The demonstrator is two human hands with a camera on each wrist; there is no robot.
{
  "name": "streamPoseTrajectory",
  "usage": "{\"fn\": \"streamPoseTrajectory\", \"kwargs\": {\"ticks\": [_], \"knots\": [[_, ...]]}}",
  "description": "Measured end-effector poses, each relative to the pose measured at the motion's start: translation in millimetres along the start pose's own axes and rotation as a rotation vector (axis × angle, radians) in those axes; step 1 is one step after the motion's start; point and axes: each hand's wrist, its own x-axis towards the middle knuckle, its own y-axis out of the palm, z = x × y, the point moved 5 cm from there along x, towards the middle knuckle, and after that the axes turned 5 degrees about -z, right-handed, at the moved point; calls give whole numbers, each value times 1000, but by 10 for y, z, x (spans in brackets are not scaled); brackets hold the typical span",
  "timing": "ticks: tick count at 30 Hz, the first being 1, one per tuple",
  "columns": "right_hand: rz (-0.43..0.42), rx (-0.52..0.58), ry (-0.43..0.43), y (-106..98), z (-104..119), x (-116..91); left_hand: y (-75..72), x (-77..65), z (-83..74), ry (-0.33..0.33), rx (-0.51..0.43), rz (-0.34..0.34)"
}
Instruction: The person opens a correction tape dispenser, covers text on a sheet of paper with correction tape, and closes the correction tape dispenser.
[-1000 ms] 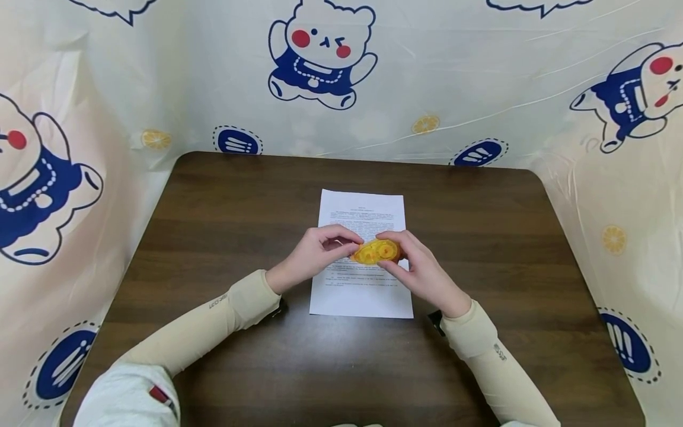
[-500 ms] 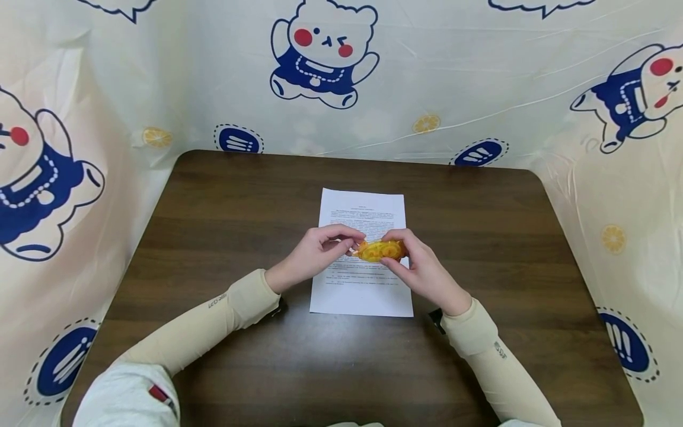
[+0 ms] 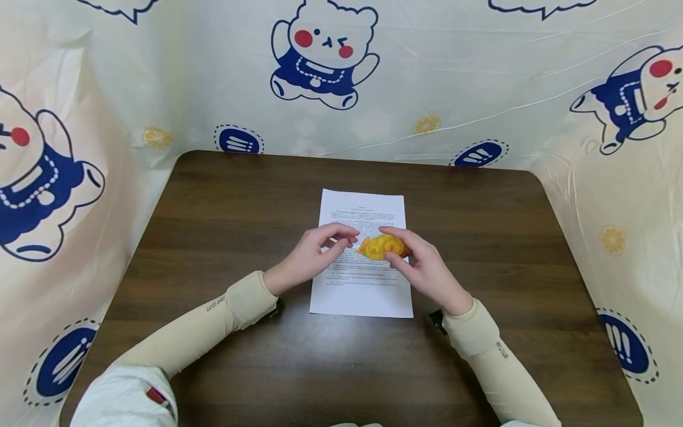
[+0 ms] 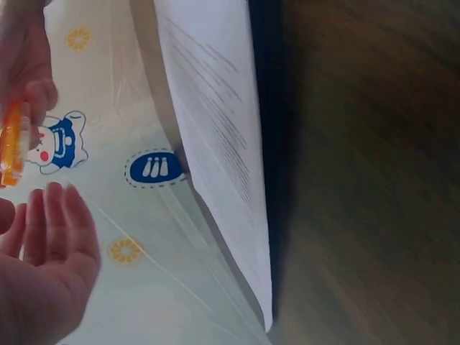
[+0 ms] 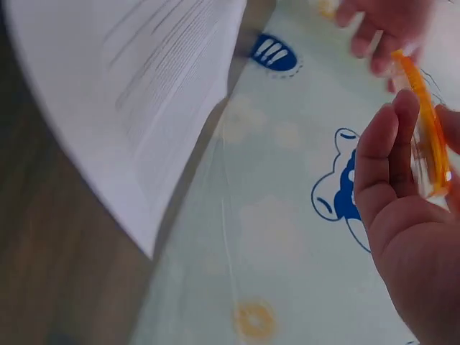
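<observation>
My right hand (image 3: 428, 270) grips a translucent yellow-orange correction tape (image 3: 377, 248), thumb on the near side and fingers on the far side. Round reels show through its case, and its narrow tip points left. In the right wrist view the correction tape (image 5: 430, 136) is seen edge-on between thumb and fingers. My left hand (image 3: 312, 254) hovers just left of the tip, apart from it, its fingers loosely bent and holding nothing. Below both hands lies a printed sheet of paper (image 3: 361, 299), partly covered by them.
The dark brown wooden table (image 3: 240, 207) extends around the sheet on all sides. Behind and beside it hangs a pale curtain (image 3: 416, 65) with cartoon bears. Bands wrap both wrists.
My left fingers have come off the tip of the correction tape and drawn slightly left. My right hand has shifted the correction tape a little to the right.
</observation>
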Motion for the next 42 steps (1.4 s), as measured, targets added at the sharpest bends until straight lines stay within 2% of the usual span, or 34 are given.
{"fn": "streamPoseTrajectory", "kwargs": {"ticks": [4,6,9,12,17,21,24,27,30,37,42], "knots": [[-16,287,229,-39,-107,8,-13,5,24,-16,62,-6],[-42,381,306,-64,-146,12,-12,6,49,-22,95,8],[-63,404,357,-89,-186,10,-2,0,110,-37,185,49],[-63,391,374,-97,-220,2,14,-15,201,-63,346,112],[-44,414,397,-92,-273,-8,41,-57,360,-104,656,243],[-22,423,390,-81,-294,-4,67,-123,486,-169,796,373],[-25,404,368,-81,-290,-2,89,-178,551,-218,839,464],[-41,373,359,-89,-279,-1,104,-203,568,-229,853,508],[-30,344,364,-82,-269,3,109,-203,559,-226,857,517],[73,253,327,-10,-239,28,110,-200,561,-231,867,533],[59,122,288,-6,-227,24,119,-202,560,-226,875,543]]}}
